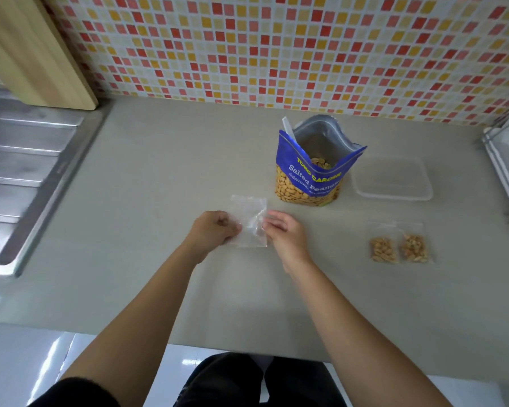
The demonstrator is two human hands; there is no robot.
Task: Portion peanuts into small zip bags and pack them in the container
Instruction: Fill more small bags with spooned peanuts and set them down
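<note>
Empty small zip bag [249, 221] held just above the bench [159, 177], centre, between both hands. The left grip [215, 230] has its fingers curled and pinches the bag's left edge. The right grip [282, 227] has its fingertips at the bag's right edge; pinching or only touching, cannot tell (blurred).

Blue Salted Peanuts pouch [312, 171] stands upright behind them, top open, nuts visible inside, white scoop handle [288, 127] sticking out. Clear plastic container [391, 180] sits just right of the pouch, with no lid on it.

Two filled zip bags [384, 249] [415, 248] lie flat side by side on the right of the bench. Steel sink drainboard [27, 171] at far left, wooden board [33, 48] leaning against the tiled wall [306, 48].
</note>
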